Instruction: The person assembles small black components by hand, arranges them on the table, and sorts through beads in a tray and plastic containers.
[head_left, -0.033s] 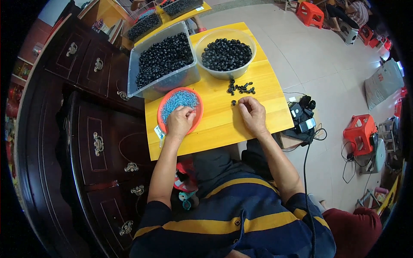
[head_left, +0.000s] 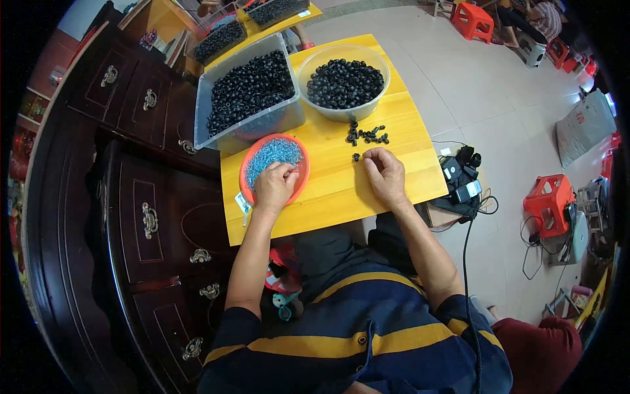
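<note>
Left hand (head_left: 274, 185) in orange dish (head_left: 252, 152), pinching screws (head_left: 272, 154).

A single view, from a fisheye camera on the person's head, looks steeply down over their chest and forearms onto a small yellow table (head_left: 341, 190). The lens sits fairly close above the work, so the table fills the middle of the picture. The far end of the table lies toward the top, and the person's striped shirt (head_left: 354, 348) fills the near, lower edge. Straight edges bow toward the dark round rim. To the left the view takes in a dark wooden cabinet (head_left: 151, 197), to the right a pale tiled floor (head_left: 459, 92) with red stools (head_left: 550, 203).
</note>
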`<control>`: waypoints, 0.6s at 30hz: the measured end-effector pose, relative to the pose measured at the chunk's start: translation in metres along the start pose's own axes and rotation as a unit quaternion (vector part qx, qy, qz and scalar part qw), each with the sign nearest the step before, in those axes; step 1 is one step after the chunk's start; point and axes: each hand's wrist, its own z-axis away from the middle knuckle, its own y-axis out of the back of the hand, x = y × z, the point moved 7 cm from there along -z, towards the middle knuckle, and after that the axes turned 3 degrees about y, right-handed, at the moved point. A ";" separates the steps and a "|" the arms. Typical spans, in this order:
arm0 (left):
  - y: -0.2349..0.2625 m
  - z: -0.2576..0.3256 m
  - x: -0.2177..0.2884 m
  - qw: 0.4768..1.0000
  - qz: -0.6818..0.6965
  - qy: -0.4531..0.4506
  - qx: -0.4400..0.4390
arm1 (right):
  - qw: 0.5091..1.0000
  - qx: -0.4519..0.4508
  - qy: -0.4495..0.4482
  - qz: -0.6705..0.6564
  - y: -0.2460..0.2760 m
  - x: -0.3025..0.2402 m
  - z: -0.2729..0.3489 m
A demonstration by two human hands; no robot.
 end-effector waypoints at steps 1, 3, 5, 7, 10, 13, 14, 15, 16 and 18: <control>0.001 0.000 0.001 1.000 0.006 0.006 0.007 | 1.000 0.001 0.007 0.005 0.000 -0.001 0.000; 0.000 0.000 0.001 1.000 0.004 -0.005 0.016 | 1.000 0.006 0.011 0.004 -0.001 -0.001 -0.001; 0.001 0.000 0.002 1.000 0.001 -0.014 0.026 | 1.000 0.010 0.015 0.002 -0.002 -0.001 -0.004; 0.001 0.002 0.006 0.998 -0.016 -0.046 0.030 | 0.997 -0.018 0.056 0.058 -0.009 -0.009 -0.012; 0.000 0.002 0.007 0.998 0.002 -0.067 0.010 | 0.985 -0.063 0.059 0.150 -0.018 -0.018 -0.035; -0.002 0.002 0.001 0.999 0.011 -0.031 -0.021 | 0.969 -0.064 0.104 0.214 -0.029 -0.017 -0.049; -0.001 0.002 0.001 0.999 0.009 -0.030 -0.021 | 0.964 -0.080 0.093 0.237 -0.034 -0.014 -0.053; 0.000 0.002 0.003 0.999 0.013 -0.042 -0.018 | 0.964 -0.081 0.094 0.235 -0.036 -0.013 -0.056; 0.001 0.003 0.004 0.998 0.017 -0.053 -0.015 | 0.960 -0.081 0.099 0.250 -0.039 -0.012 -0.057; 0.002 0.004 0.002 0.998 0.016 -0.059 -0.016 | 0.955 -0.082 0.105 0.264 -0.042 -0.010 -0.058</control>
